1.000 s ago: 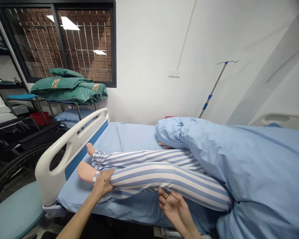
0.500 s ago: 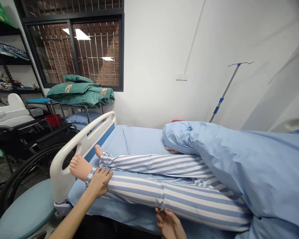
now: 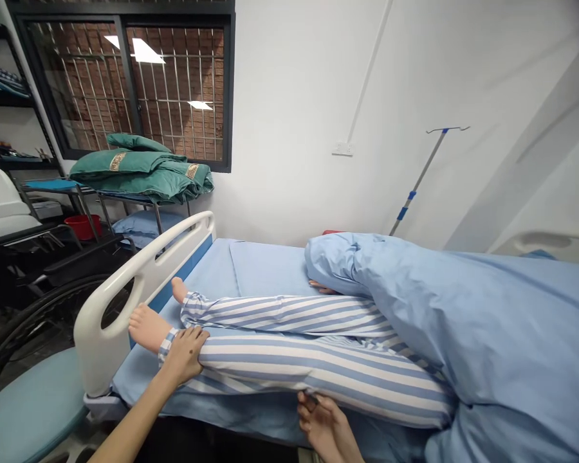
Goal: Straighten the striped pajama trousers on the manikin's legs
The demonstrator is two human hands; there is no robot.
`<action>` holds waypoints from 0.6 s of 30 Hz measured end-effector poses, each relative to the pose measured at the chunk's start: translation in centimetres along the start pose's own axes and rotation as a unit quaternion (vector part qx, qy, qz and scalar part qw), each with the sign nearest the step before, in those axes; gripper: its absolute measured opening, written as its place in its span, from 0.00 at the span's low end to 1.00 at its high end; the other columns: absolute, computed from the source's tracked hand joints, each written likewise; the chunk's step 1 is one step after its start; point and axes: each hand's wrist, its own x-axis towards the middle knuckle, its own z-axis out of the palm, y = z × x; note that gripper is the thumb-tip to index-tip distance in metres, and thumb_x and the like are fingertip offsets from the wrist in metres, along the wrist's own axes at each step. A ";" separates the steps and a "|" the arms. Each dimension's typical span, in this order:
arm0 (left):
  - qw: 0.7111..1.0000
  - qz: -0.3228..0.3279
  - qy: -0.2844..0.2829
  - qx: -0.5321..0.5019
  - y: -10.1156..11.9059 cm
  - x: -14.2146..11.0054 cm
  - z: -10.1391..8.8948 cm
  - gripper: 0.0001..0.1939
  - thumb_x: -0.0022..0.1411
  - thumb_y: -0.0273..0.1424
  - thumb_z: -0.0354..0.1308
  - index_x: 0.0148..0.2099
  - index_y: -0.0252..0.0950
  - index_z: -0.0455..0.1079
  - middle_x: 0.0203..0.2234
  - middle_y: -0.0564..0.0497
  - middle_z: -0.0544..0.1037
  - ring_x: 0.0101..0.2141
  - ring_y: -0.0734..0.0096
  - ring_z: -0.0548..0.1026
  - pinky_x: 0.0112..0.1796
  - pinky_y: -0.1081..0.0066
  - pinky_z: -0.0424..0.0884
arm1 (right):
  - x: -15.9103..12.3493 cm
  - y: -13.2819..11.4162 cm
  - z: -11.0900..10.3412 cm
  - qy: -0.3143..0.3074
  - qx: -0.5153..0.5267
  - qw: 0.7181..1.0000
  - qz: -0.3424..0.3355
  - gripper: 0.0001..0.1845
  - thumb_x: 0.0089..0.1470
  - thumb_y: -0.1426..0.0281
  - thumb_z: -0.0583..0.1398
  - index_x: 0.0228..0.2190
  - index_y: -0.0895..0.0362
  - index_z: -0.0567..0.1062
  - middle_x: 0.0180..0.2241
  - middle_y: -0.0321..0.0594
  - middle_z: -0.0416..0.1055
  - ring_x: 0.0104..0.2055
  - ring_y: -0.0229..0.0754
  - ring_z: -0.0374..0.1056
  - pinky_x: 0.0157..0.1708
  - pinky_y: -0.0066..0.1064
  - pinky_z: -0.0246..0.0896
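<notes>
Two legs in blue-and-white striped trousers [image 3: 265, 350] lie stretched out on the bed; whether they belong to a person or a manikin, I cannot tell. My left hand [image 3: 186, 354] wraps over the near lower leg just above the ankle, close to the bare near foot [image 3: 149, 326]. By the underside of the near knee, my right hand [image 3: 322, 421] is palm up, its half-curled fingers apart at the trouser cloth. A light blue quilt [image 3: 415, 308] covers the upper body and thighs. Part of a hand [image 3: 321, 287] shows under its edge.
The white bed end board [image 3: 103, 302] rises beyond the feet. Left of it are a blue-green stool seat [image 3: 33, 402] and a wheelchair wheel [image 3: 24, 328]. Green folded quilts [image 3: 145, 168] lie on a rack under the window. A drip pole [image 3: 417, 183] stands behind the bed.
The bunched trouser fold at the near knee has smoothed out, and my right fingers have loosened from it. My left hand keeps its hold above the ankle. The view has shifted slightly right.
</notes>
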 end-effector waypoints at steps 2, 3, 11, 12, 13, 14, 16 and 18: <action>1.000 -0.003 0.011 -0.023 0.4 0.6 -0.3 0.25 0.40 0.24 0.51 0.45 0.39 0.63 0.41 0.47 0.67 0.44 0.60 0.63 0.44 0.64 0.56 | -0.5 -1.2 1.1 -0.017 -0.002 1.000 -0.006 0.09 0.38 0.67 0.64 0.25 0.58 0.74 0.30 0.41 0.71 0.27 0.36 0.61 0.24 0.27 0.50; 0.999 -0.005 0.019 -0.034 0.7 0.8 -0.4 0.25 0.40 0.24 0.51 0.45 0.39 0.63 0.41 0.47 0.67 0.44 0.60 0.63 0.44 0.64 0.56 | -0.7 -1.8 1.7 -0.025 -0.001 1.000 -0.010 0.10 0.38 0.67 0.64 0.26 0.58 0.74 0.29 0.41 0.71 0.27 0.36 0.61 0.24 0.27 0.49; 0.991 -0.041 0.064 -0.111 3.9 2.4 1.2 0.28 0.40 0.25 0.51 0.49 0.38 0.62 0.43 0.47 0.69 0.45 0.60 0.64 0.46 0.63 0.57 | -1.8 -5.3 4.7 -0.055 0.009 0.997 -0.053 0.07 0.39 0.67 0.63 0.20 0.57 0.70 0.30 0.39 0.69 0.26 0.35 0.57 0.23 0.27 0.48; 0.989 -0.048 0.072 -0.118 4.3 2.4 1.6 0.28 0.40 0.25 0.51 0.49 0.38 0.62 0.43 0.47 0.69 0.45 0.60 0.64 0.46 0.63 0.57 | -1.9 -5.5 4.8 -0.057 0.010 0.997 -0.055 0.07 0.39 0.67 0.62 0.20 0.57 0.70 0.30 0.39 0.69 0.26 0.35 0.57 0.23 0.27 0.48; 0.988 -0.055 0.080 -0.124 4.6 2.4 2.1 0.28 0.40 0.25 0.51 0.48 0.38 0.62 0.43 0.47 0.69 0.45 0.59 0.64 0.47 0.63 0.57 | -1.9 -5.6 4.9 -0.059 0.012 0.997 -0.056 0.07 0.40 0.66 0.62 0.20 0.57 0.70 0.30 0.39 0.69 0.26 0.35 0.57 0.23 0.27 0.48; 0.986 -0.063 0.087 -0.129 5.0 2.4 2.6 0.28 0.39 0.25 0.51 0.48 0.38 0.62 0.43 0.47 0.69 0.45 0.59 0.64 0.47 0.63 0.57 | -1.9 -5.7 4.9 -0.060 0.014 0.996 -0.057 0.07 0.40 0.66 0.62 0.20 0.57 0.70 0.30 0.39 0.69 0.26 0.35 0.57 0.23 0.28 0.48; 0.983 -0.074 0.098 -0.138 5.4 2.2 3.6 0.28 0.39 0.25 0.51 0.48 0.37 0.62 0.43 0.46 0.69 0.45 0.59 0.64 0.47 0.63 0.57 | -1.8 -5.6 4.9 -0.058 0.018 0.997 -0.057 0.07 0.39 0.66 0.62 0.19 0.57 0.71 0.29 0.40 0.69 0.26 0.35 0.57 0.23 0.28 0.48; 0.981 -0.078 0.099 -0.147 5.6 1.9 4.5 0.29 0.38 0.24 0.51 0.48 0.37 0.62 0.42 0.46 0.70 0.45 0.59 0.65 0.47 0.63 0.57 | -1.8 -5.4 4.8 -0.050 0.014 0.997 -0.055 0.07 0.39 0.67 0.62 0.19 0.57 0.71 0.29 0.40 0.69 0.26 0.36 0.57 0.23 0.28 0.48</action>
